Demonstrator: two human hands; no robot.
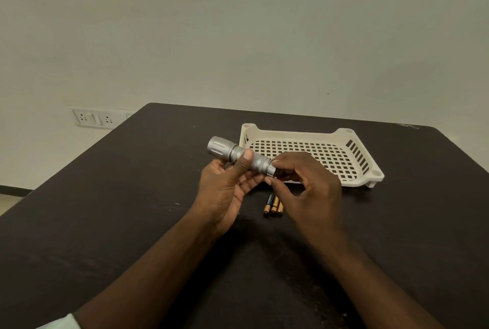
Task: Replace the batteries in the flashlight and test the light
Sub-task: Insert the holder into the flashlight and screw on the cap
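flashlight (239, 153) gripped in left hand (227, 191) — right hand (307, 183) pinching its tail end

Dark table (105, 223), pale wall (238, 24)

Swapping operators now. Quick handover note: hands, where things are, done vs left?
Left hand: gripping the flashlight body, held above the table.
Right hand: fingertips pinching the flashlight's tail end.
Three batteries lie side by side on the table, under the hands. White basket behind holds nothing.
Done: can't tell whether these batteries are old or new.
Left: finish the swap, close up, test the light.
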